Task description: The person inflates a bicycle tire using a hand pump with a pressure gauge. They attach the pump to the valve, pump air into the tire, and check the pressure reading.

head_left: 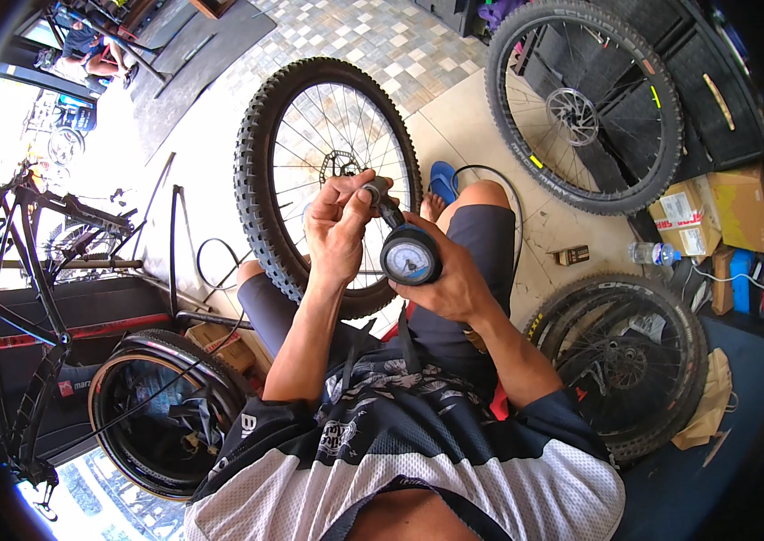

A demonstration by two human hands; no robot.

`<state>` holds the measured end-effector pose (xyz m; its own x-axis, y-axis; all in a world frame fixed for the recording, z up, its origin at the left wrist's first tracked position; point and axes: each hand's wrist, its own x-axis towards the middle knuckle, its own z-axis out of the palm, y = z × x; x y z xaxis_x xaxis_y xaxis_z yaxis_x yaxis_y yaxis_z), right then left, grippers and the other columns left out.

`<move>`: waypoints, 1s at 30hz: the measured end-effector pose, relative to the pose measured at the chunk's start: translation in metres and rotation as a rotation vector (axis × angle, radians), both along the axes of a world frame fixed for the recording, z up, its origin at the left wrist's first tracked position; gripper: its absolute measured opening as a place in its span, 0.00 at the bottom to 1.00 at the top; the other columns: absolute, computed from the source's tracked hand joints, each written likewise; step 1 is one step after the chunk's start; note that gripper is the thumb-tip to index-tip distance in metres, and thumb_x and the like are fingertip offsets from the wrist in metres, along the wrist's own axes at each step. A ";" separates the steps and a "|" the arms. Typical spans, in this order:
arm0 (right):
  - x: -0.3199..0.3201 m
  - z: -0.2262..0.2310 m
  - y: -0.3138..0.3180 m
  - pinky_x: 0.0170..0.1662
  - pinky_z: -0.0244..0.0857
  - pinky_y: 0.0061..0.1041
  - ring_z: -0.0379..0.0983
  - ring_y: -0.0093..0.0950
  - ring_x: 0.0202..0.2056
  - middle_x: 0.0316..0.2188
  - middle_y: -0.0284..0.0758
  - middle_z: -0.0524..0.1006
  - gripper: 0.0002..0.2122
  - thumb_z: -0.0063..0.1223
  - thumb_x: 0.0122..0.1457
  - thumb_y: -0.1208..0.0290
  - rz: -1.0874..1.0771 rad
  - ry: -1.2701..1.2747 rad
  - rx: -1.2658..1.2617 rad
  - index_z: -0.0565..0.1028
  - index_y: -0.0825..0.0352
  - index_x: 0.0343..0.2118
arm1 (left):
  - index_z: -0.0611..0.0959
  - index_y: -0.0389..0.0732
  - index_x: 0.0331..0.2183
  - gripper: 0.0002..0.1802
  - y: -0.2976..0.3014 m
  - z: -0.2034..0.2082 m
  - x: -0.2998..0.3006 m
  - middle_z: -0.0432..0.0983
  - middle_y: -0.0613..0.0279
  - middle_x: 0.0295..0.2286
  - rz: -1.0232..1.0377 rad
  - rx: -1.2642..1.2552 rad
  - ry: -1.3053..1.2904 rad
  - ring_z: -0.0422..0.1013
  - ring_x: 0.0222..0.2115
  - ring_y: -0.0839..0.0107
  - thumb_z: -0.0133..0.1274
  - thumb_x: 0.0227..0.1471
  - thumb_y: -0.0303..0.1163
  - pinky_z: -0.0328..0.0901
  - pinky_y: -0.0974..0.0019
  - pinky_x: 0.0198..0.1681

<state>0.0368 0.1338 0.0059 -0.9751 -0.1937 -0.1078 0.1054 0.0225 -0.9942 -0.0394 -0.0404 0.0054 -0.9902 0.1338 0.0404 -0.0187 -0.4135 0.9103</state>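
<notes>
A tire inflator with a round pressure gauge (411,258) is in my right hand (456,281), whose fingers wrap around its body behind the dial. My left hand (335,236) is closed in a pinch at the inflator's far end, on its small metal nozzle (373,192). Right behind my hands stands a bicycle wheel with a knobby black tire (257,194), upright between my legs. Its disc rotor (337,166) shows just past my left fingers. Whether the nozzle touches the wheel's valve cannot be made out.
A second wheel (501,108) leans against dark drawers at the far right. More tires (688,361) lie by my right leg, others (111,397) at lower left. A bike frame (48,307) stands at left. Cardboard boxes (738,207), a bottle (648,253) and a black hose (517,203) are around.
</notes>
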 end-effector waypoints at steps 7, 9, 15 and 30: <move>0.001 -0.005 -0.002 0.53 0.69 0.25 0.77 0.25 0.47 0.45 0.37 0.80 0.39 0.71 0.48 0.74 -0.028 0.041 0.061 0.64 0.72 0.64 | 0.75 0.36 0.49 0.15 0.000 -0.010 0.003 0.80 0.47 0.43 -0.020 -0.109 0.028 0.78 0.41 0.65 0.54 0.65 0.33 0.72 0.62 0.47; 0.003 -0.007 -0.002 0.53 0.69 0.25 0.77 0.25 0.47 0.45 0.37 0.80 0.39 0.71 0.48 0.74 -0.021 0.023 0.017 0.63 0.72 0.64 | 0.74 0.36 0.48 0.13 -0.002 -0.013 0.004 0.79 0.47 0.43 -0.032 -0.139 0.032 0.78 0.40 0.66 0.53 0.66 0.32 0.71 0.62 0.48; 0.001 -0.025 -0.007 0.55 0.69 0.34 0.77 0.41 0.52 0.51 0.49 0.78 0.42 0.71 0.47 0.65 0.007 0.010 0.104 0.61 0.71 0.65 | 0.74 0.37 0.48 0.11 -0.009 -0.030 0.001 0.81 0.50 0.41 -0.006 -0.102 -0.029 0.77 0.42 0.70 0.52 0.66 0.30 0.71 0.66 0.46; 0.021 -0.093 -0.007 0.60 0.63 0.40 0.68 0.50 0.56 0.52 0.53 0.70 0.30 0.59 0.53 0.75 0.113 0.044 0.241 0.63 0.74 0.59 | 0.69 0.30 0.60 0.27 -0.047 -0.060 -0.009 0.75 0.43 0.50 0.037 0.190 -0.373 0.74 0.48 0.57 0.45 0.67 0.39 0.68 0.57 0.55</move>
